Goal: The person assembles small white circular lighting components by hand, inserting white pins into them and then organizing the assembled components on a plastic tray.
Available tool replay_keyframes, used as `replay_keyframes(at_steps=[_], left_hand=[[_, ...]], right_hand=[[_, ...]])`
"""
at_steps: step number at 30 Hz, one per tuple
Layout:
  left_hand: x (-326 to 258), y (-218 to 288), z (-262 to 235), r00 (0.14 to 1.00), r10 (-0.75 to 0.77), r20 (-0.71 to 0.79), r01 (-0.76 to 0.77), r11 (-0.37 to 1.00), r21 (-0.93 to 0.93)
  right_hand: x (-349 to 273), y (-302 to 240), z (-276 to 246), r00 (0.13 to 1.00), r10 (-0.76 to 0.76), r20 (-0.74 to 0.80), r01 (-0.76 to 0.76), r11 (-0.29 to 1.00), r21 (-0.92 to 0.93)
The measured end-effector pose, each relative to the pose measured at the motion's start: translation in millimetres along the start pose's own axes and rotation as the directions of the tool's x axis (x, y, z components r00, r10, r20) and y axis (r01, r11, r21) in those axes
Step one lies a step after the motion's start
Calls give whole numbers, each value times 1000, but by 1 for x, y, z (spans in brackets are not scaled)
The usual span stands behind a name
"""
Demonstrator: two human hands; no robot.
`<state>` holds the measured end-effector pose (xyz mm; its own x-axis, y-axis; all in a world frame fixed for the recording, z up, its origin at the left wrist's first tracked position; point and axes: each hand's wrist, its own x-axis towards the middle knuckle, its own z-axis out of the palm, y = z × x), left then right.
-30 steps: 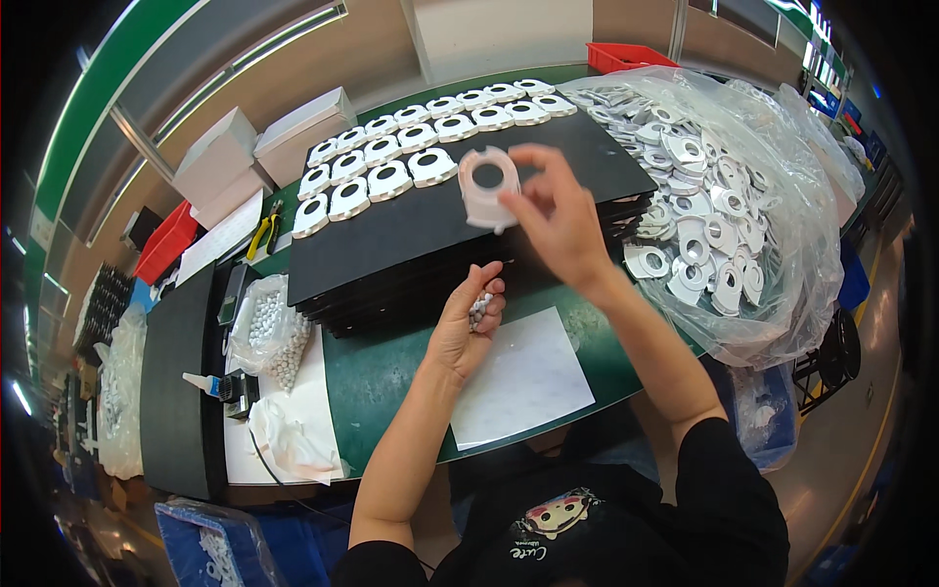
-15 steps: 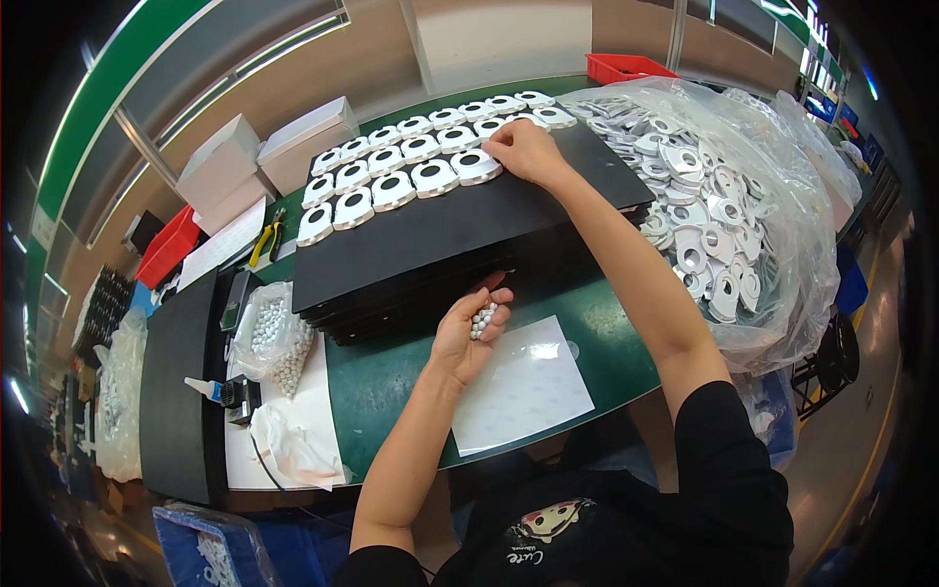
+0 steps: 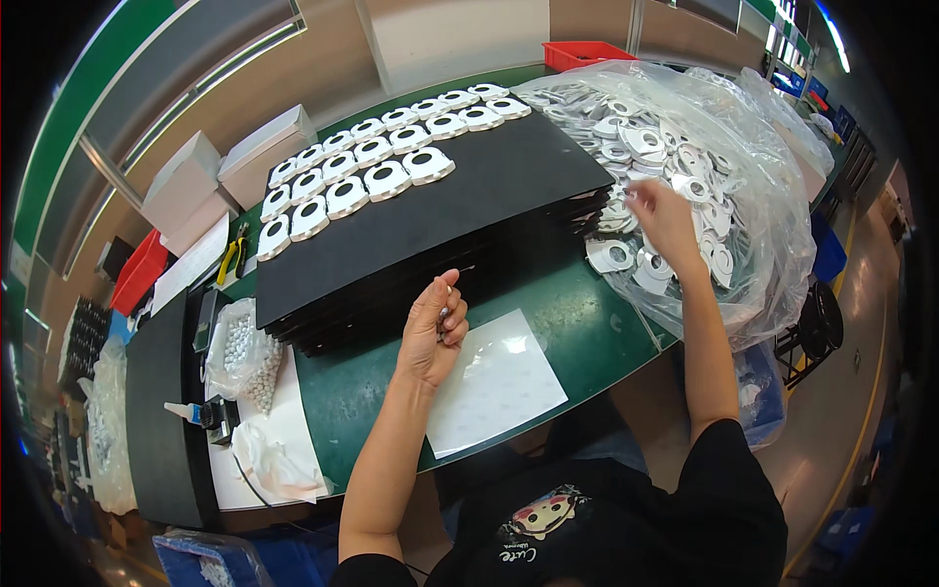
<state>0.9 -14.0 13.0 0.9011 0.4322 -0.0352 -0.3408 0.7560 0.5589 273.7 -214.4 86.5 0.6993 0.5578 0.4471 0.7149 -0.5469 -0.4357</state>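
My left hand (image 3: 433, 328) is closed around several small white beads (image 3: 444, 315), held upright in front of the black board stack. Only a few beads show between the curled fingers. My right hand (image 3: 670, 223) is over the near-left part of a large clear bag, its fingers bent and slightly apart, with nothing visible between them. Below and around it lie loose white plates with round holes (image 3: 693, 188). On the top black board (image 3: 440, 210), similar white plates (image 3: 386, 180) are set out in three rows, the nearest row shorter.
The clear plastic bag (image 3: 773, 245) spreads across the table's right side. Left of the stack are a bag of white beads (image 3: 245, 352), a glue bottle (image 3: 184, 412), yellow-handled pliers (image 3: 231, 256) and white boxes (image 3: 264, 157). A white sheet (image 3: 499, 386) lies in front on the green table.
My right hand has left the nearest row of plates and moved right to the bag. The fingers of my left hand have closed further over the beads. The whole view has shifted slightly.
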Motion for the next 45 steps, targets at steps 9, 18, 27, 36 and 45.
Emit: replay_keyframes(at_steps=[9, 18, 27, 36, 45], left_hand=[[1, -2, 5, 999, 6, -37, -3, 996, 88], [0, 5, 0, 999, -33, -20, 34, 999, 26], [-2, 8, -13, 1000, -4, -11, 4, 1000, 11], [0, 9, -25, 1000, -10, -22, 9, 1000, -30], [3, 10, -38, 999, 37, -37, -38, 998, -50]], right_hand=[[-40, 25, 13, 870, -274, 411, 243, 962, 128], [-70, -4, 35, 979, 83, 185, -192, 669, 718], [-110, -78, 60, 907, -63, 416, -294, 613, 733], [-125, -115, 103, 863, -179, 472, -321, 526, 788], [-131, -124, 114, 883, -383, 271, 142, 769, 623]])
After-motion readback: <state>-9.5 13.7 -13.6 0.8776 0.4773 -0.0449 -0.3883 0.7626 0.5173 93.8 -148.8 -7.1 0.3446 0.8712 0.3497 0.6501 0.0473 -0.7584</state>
